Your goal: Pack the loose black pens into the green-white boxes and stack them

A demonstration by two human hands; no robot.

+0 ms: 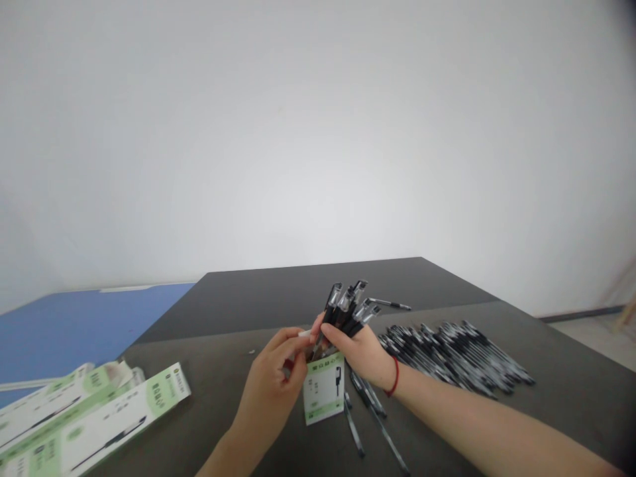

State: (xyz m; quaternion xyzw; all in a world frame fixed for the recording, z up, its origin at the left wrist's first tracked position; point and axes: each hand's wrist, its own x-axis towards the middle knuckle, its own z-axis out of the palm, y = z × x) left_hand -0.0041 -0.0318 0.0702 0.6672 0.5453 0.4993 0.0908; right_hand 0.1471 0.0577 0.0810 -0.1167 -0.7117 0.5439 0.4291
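Note:
My right hand (362, 351), with a red band at the wrist, is closed around a bundle of black pens (348, 306) whose capped ends fan upward. The pens' lower ends sit in the mouth of a small white-and-green pen box (324, 389) held upright over the dark table (238, 311). My left hand (275, 381) grips the box's left side, fingers curled at its top edge.
A large heap of loose black pens (454, 354) lies to the right on the table. A few single pens (370, 417) lie under my right wrist. Flat white-and-green boxes (89, 421) are stacked at the left front. A blue surface (74, 328) lies beyond.

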